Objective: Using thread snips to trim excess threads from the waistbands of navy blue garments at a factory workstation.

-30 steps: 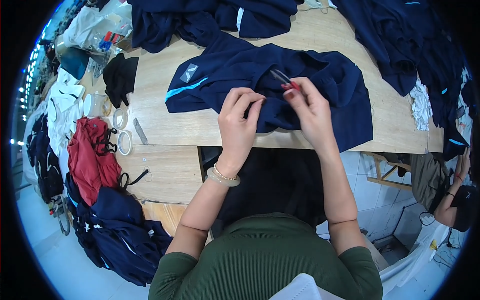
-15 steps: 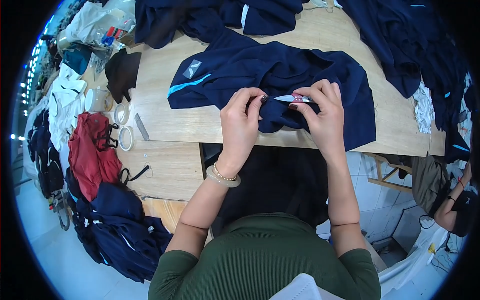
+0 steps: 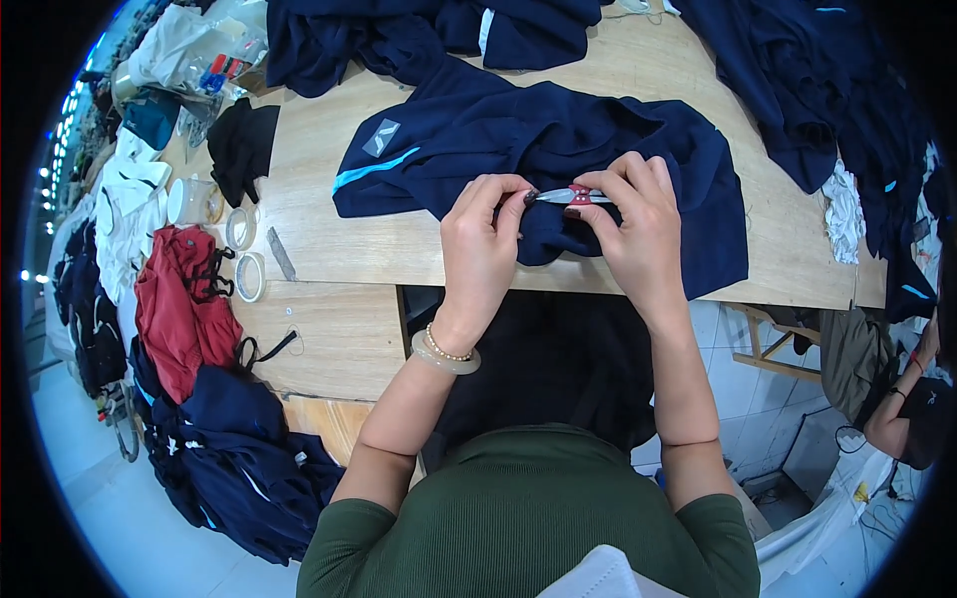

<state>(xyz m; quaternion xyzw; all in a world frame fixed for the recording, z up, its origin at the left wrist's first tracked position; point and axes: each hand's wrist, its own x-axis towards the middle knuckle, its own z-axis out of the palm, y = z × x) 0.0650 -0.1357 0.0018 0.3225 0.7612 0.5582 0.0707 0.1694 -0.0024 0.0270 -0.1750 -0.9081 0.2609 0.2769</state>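
A navy garment (image 3: pixel 628 120) with a light-blue stripe and a grey patch lies bunched on the table below both hands. My right hand (image 3: pixel 643 224) grips a pair of small thread snips (image 3: pixel 576 195), silver with a red middle, between thumb and fingers. Their pointed blades face left, with the tip at the fingertips of my left hand. My left hand (image 3: pixel 483 229) is closed in a pinch over the garment. Whatever sits between its thumb and forefinger is too small to make out.
More navy garments lie at the table's back (image 3: pixel 349 50) and right (image 3: pixel 788 110). Tape rolls (image 3: pixel 250 276), a grey strip (image 3: pixel 281 254) and a red garment (image 3: pixel 184 309) are at the left. Another person's arm (image 3: pixel 897 399) shows at the far right.
The thread snips have moved left with my right hand, bringing their tip to my left fingertips. My left hand keeps its pinch in nearly the same place.
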